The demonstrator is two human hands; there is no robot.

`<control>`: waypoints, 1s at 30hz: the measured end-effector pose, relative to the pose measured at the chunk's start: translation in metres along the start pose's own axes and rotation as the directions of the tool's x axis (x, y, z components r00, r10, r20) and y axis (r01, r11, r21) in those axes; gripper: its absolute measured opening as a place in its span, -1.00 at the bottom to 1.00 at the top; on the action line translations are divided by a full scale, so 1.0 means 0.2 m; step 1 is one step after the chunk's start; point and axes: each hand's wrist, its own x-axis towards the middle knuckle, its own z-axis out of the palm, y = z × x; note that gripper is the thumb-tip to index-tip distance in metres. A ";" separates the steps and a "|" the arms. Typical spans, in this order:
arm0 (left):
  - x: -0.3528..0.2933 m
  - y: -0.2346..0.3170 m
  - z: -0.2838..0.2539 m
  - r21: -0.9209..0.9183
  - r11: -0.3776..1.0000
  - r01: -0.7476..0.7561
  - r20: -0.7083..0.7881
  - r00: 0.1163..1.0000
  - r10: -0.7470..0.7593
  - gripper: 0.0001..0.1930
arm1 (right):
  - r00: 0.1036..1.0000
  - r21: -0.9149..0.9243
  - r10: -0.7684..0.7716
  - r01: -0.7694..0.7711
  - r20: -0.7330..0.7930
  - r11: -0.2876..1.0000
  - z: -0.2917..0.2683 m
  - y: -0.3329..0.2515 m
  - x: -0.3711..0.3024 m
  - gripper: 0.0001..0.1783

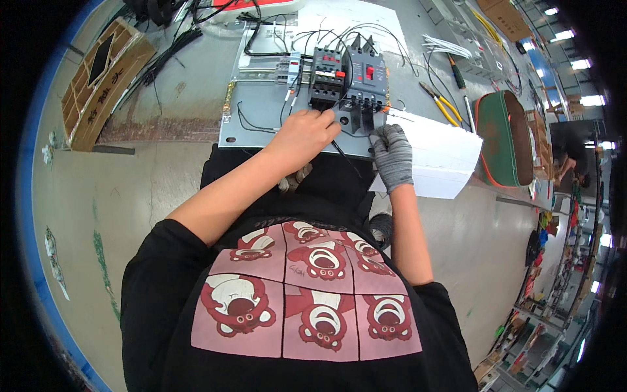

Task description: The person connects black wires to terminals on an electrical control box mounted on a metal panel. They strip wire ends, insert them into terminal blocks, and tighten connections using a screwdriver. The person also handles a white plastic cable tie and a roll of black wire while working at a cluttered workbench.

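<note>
Hunching over the grey mounting plate, I pinched a black wire with my bare left hand just below the breaker, gloved right hand curled alongside, grip unclear.

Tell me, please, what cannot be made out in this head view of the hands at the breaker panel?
- Left hand fingertips: curled under, so any grip is hidden.
- Black wire end: hidden under the left hand.
- Breaker terminals: too small.
- Gloved right hand fingertips: contact unclear.
</note>
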 end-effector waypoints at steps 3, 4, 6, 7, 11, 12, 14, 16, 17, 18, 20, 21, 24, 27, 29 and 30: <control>-0.02 -0.02 0.00 -0.050 0.998 0.031 0.017 0.999 -0.030 -0.80 | 0.982 0.116 0.037 -0.060 0.186 0.991 -0.05 0.02 0.00 -0.89; -0.03 -0.03 -0.01 -0.064 0.997 0.039 0.013 0.999 -0.038 -0.82 | 0.970 0.161 0.054 -0.094 0.239 0.982 -0.07 0.03 0.00 -0.88; -0.03 -0.04 -0.01 -0.080 0.996 0.038 0.006 0.999 -0.037 -0.81 | 0.943 0.186 0.166 -0.225 0.288 0.956 -0.20 -0.09 0.04 -0.81; -0.03 -0.04 0.00 -0.079 0.996 0.040 0.005 0.999 -0.040 -0.79 | 0.953 0.078 0.108 -0.135 0.284 0.988 -0.22 -0.06 0.06 -0.80; 0.00 -0.02 -0.05 -0.050 0.998 -0.030 0.005 1.000 0.030 -0.68 | 0.895 -0.092 0.142 -0.114 0.422 0.989 -0.35 0.01 0.19 -0.81; 0.00 -0.03 -0.05 -0.032 0.999 -0.036 0.027 0.999 0.037 -0.66 | 0.867 -0.054 0.176 -0.170 0.466 0.984 -0.38 0.02 0.21 -0.81; 0.02 -0.03 -0.05 0.002 0.999 -0.044 0.070 0.997 0.044 -0.60 | 0.838 0.099 0.179 -0.267 0.516 0.959 -0.43 0.14 0.27 -0.81; 0.02 -0.03 -0.04 0.031 0.998 -0.057 0.092 0.994 0.054 -0.59 | 0.840 -0.004 0.223 -0.254 0.495 0.967 -0.46 0.18 0.34 -0.82; 0.02 -0.03 -0.03 0.047 0.997 -0.059 0.095 0.994 0.054 -0.60 | 0.876 -0.020 0.177 -0.188 0.448 0.982 -0.46 0.16 0.37 -0.85; 0.03 -0.03 -0.03 0.063 0.996 -0.059 0.098 0.994 0.053 -0.60 | 0.880 -0.030 0.160 -0.164 0.448 0.986 -0.46 0.16 0.39 -0.85; 0.03 -0.02 -0.04 0.063 0.996 -0.057 0.117 0.992 0.049 -0.60 | 0.884 -0.050 0.121 -0.111 0.451 0.993 -0.46 0.16 0.44 -0.84; 0.03 -0.02 -0.05 0.064 0.997 -0.054 0.126 0.991 0.045 -0.61 | 0.880 -0.061 0.116 -0.099 0.461 0.993 -0.45 0.19 0.46 -0.83; 0.04 -0.02 -0.06 0.074 0.996 -0.055 0.136 0.990 0.045 -0.62 | 0.909 -0.020 0.117 -0.119 0.399 0.993 -0.42 0.21 0.47 -0.81; 0.04 -0.01 -0.10 0.002 1.000 0.000 0.157 0.988 0.000 -0.62 | 0.925 -0.060 0.088 -0.071 0.368 0.996 -0.40 0.20 0.47 -0.78; 0.03 0.01 -0.14 -0.095 0.994 0.057 0.162 0.986 -0.041 -0.64 | 0.916 -0.148 0.146 -0.096 0.373 0.984 -0.44 0.14 0.45 -0.86; 0.04 0.05 -0.18 -0.154 0.983 0.101 0.161 0.984 -0.076 -0.64 | 0.925 -0.142 0.090 -0.040 0.370 0.989 -0.47 0.08 0.43 -0.86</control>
